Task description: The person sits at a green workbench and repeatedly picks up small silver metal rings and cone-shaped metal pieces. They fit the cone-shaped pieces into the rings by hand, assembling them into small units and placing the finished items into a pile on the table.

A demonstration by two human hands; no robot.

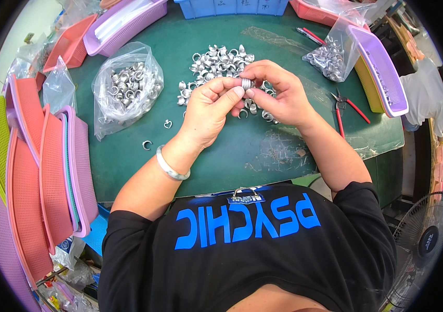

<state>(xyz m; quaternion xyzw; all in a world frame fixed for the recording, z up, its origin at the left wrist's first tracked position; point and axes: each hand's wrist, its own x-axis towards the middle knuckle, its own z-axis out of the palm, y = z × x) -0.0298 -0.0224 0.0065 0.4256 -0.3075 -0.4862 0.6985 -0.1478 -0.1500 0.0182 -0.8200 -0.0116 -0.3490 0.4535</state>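
Now I judge mid-assembly: left hand (207,112) and right hand (276,93) fingers pinch one small silver ring (246,83); next needs careful twisting.

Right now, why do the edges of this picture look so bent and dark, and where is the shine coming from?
Head view: fisheye lens bows the stacked pink plastic baskets and blacks out the corners; overhead light glints off the pile of small silver metal rings and the clear plastic bag; both hands, left hand and right hand, look sharp.
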